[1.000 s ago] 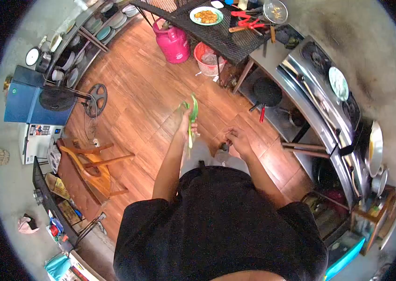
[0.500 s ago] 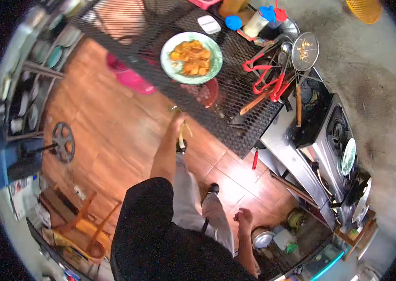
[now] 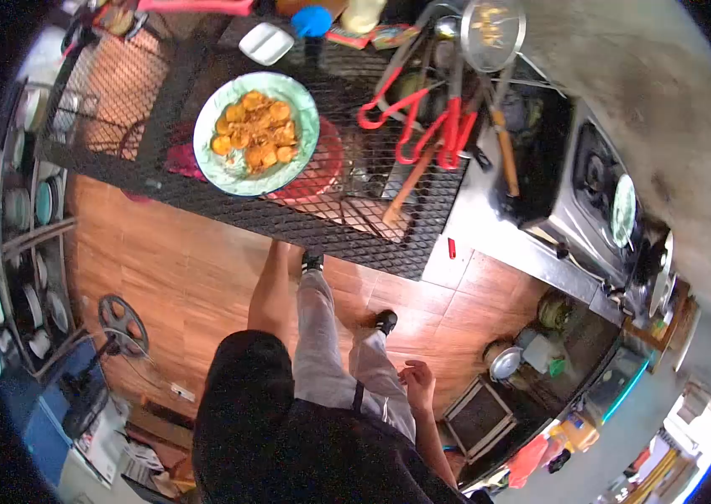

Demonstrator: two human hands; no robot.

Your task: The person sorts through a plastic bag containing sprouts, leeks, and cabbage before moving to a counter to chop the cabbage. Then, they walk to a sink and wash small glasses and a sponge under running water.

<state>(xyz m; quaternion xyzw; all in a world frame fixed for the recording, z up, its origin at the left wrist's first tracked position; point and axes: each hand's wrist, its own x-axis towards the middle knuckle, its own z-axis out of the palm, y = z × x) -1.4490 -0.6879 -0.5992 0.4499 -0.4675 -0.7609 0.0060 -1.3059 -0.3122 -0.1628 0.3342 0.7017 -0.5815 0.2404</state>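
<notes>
My left forearm point(image 3: 269, 290) reaches under the front edge of the black mesh table point(image 3: 166, 191). Its hand is hidden beneath the mesh, so its fingers and anything in them do not show. A red basin point(image 3: 327, 164) shows through the mesh, ahead of that arm. On the mesh rests a pale green plate point(image 3: 299, 97) holding orange-brown sliced food point(image 3: 259, 130). My right hand point(image 3: 418, 385) hangs low beside my right leg, fingers loosely bent and somewhat apart, with nothing visible in it.
Red-handled tongs point(image 3: 452, 130) and a strainer point(image 3: 494, 38) lie at the table's right. Beyond stands a gas stove point(image 3: 595, 168). A dish rack point(image 3: 32, 244) lines the left side. A lidded pot point(image 3: 504, 363) sits low on the right.
My left hand, which held a thin yellow-green strip over the floor, has gone under the table edge. The view has shifted, bringing the table closer. My right hand stays low.
</notes>
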